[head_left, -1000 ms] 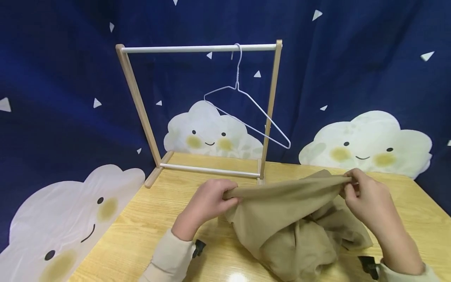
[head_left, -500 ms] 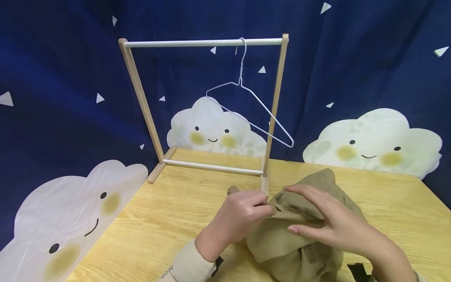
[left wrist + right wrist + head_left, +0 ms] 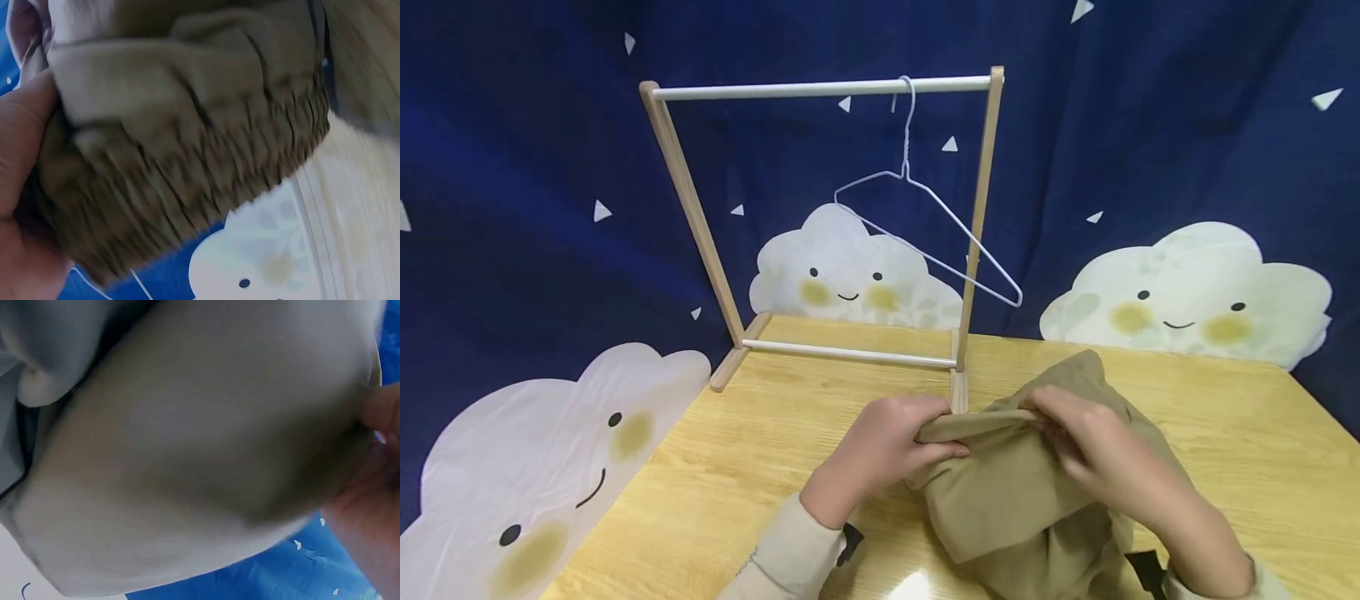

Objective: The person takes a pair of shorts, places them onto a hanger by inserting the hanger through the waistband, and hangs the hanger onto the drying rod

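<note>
A khaki garment [image 3: 1000,508] lies bunched on the table, its upper edge lifted between both hands. My left hand [image 3: 887,442] pinches that edge at its left end, thumb below and fingers above. In the left wrist view an elastic gathered band [image 3: 187,187] of the garment hangs beside the thumb. On the other end of the edge, my right hand [image 3: 1093,450] grips the cloth with curled fingers. The right wrist view is mostly filled by a smooth stretch of khaki cloth [image 3: 187,437], with the right hand [image 3: 369,512] holding its side.
Behind the hands stands a wooden rack [image 3: 692,208] with a white top bar [image 3: 820,88]. From the bar's right part hangs a white wire hanger [image 3: 906,150]. A dark blue curtain [image 3: 1150,150] with white cloud figures [image 3: 1183,292] encloses the wood-grain table [image 3: 700,492].
The hands have come from wide apart, with the edge stretched between them, to close together. The right hand let go, spread its fingers, and now grips the cloth again nearer the left hand.
</note>
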`<move>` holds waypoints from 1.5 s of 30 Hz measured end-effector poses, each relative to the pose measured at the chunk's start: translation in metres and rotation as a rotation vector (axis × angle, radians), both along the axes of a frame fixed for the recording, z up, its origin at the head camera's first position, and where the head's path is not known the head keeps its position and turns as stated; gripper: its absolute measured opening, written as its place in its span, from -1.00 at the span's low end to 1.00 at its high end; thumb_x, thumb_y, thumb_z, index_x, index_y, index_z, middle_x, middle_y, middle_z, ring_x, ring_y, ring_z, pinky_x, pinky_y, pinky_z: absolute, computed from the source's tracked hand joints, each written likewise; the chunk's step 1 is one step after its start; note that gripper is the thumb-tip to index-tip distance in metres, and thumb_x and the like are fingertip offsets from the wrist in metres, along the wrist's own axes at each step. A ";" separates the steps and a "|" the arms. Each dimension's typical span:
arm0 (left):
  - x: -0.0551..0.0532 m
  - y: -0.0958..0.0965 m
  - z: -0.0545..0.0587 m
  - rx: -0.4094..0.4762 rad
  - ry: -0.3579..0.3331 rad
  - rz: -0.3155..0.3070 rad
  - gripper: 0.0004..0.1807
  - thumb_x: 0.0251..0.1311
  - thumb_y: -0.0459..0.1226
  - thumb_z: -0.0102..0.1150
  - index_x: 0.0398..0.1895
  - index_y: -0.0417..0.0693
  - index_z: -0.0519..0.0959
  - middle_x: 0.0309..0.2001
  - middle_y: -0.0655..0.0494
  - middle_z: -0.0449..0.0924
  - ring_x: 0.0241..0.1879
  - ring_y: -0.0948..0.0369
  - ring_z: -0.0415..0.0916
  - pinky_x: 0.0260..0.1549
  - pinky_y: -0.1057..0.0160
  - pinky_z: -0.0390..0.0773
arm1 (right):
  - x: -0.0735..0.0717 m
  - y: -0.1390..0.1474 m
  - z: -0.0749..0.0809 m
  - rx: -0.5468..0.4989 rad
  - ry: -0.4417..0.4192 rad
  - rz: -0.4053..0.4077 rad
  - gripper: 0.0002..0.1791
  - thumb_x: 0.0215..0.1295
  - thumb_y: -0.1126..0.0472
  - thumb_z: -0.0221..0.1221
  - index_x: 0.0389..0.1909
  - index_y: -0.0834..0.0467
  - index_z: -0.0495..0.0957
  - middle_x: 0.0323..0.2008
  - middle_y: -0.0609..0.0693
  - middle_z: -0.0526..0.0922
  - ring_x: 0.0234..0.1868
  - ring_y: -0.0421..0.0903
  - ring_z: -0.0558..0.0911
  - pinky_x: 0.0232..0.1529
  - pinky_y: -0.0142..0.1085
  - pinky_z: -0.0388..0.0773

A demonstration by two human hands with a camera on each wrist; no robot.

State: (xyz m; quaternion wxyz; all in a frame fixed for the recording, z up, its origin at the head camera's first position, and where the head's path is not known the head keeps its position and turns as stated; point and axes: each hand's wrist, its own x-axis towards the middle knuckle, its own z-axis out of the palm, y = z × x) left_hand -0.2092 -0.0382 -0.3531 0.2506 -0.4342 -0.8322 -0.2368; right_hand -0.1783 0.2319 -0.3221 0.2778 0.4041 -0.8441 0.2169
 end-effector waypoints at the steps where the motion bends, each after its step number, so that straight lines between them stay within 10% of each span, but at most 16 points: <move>1: -0.001 -0.003 0.000 -0.022 -0.021 0.017 -0.66 0.10 0.00 0.49 -0.46 0.08 0.51 -0.56 0.34 0.39 -0.58 0.42 0.24 -0.55 0.52 0.28 | -0.001 0.000 0.000 0.003 0.002 -0.010 -0.49 0.03 0.66 0.21 -0.10 0.07 0.57 -0.19 -0.23 0.63 -0.20 -0.30 0.57 -0.11 -0.55 0.45; 8: -0.009 -0.031 0.000 -0.183 -0.263 0.156 -0.51 0.20 0.05 0.40 -0.63 0.12 0.31 -0.66 0.35 0.11 -0.63 0.41 0.11 -0.61 0.42 0.19 | -0.009 -0.003 -0.002 -0.019 -0.019 -0.022 -0.61 0.17 0.48 0.31 -0.09 -0.01 0.56 -0.21 -0.29 0.61 -0.22 -0.32 0.54 -0.15 -0.49 0.44; 13: -0.014 -0.043 0.002 -0.131 -0.415 0.113 -0.66 0.18 -0.07 0.46 -0.48 0.09 0.44 -0.60 0.34 0.33 -0.59 0.39 0.24 -0.54 0.37 0.34 | -0.009 0.004 0.002 -0.045 0.028 -0.098 -0.65 0.13 0.44 0.37 -0.17 -0.03 0.61 -0.28 -0.29 0.61 -0.31 -0.33 0.54 -0.27 -0.36 0.51; 20: -0.017 -0.037 0.005 -0.024 -0.379 0.092 -0.74 0.09 -0.36 0.40 -0.19 0.03 0.56 -0.35 0.27 0.60 -0.39 0.30 0.46 -0.34 0.30 0.52 | -0.011 0.023 0.011 -0.114 0.090 -0.246 -0.83 0.26 0.40 0.31 -0.29 0.03 0.62 -0.40 -0.21 0.59 -0.42 -0.27 0.49 -0.31 -0.42 0.40; 29: -0.019 -0.023 0.010 0.391 -0.327 0.023 -0.86 0.27 -0.31 0.35 -0.17 -0.17 0.64 -0.25 0.04 0.71 -0.22 0.16 0.66 -0.21 0.25 0.69 | -0.018 0.036 0.000 -0.025 -0.028 -0.363 -0.77 0.22 0.40 0.33 -0.45 0.06 0.51 -0.56 -0.16 0.42 -0.53 -0.21 0.38 -0.51 -0.25 0.35; 33: -0.011 -0.012 0.009 0.416 -0.367 -0.052 -0.82 0.31 -0.32 0.31 -0.07 -0.17 0.62 -0.16 0.03 0.73 -0.14 0.17 0.69 -0.14 0.29 0.68 | -0.012 0.029 -0.004 0.021 -0.078 -0.277 -0.70 0.11 0.48 0.31 -0.12 0.22 0.58 -0.23 0.03 0.64 -0.23 -0.01 0.63 -0.23 -0.11 0.57; 38: 0.003 0.006 0.009 0.339 -0.385 -0.127 -0.84 0.34 -0.29 0.30 -0.09 -0.08 0.56 -0.16 0.06 0.74 -0.09 0.25 0.70 -0.04 0.36 0.63 | 0.002 0.001 -0.002 -0.034 -0.129 -0.056 -0.35 0.23 0.29 0.38 0.35 0.08 0.42 0.21 -0.05 0.58 0.19 -0.03 0.58 0.27 -0.49 0.32; 45: 0.012 0.015 0.005 0.180 -0.400 -0.174 -0.73 0.30 -0.19 0.36 -0.07 -0.01 0.48 -0.29 0.17 0.68 -0.32 0.40 0.54 -0.24 0.45 0.56 | 0.006 -0.020 -0.005 -0.066 -0.004 0.037 -0.60 0.10 0.46 0.36 -0.05 0.07 0.61 -0.24 -0.22 0.70 -0.25 -0.25 0.64 -0.20 -0.26 0.61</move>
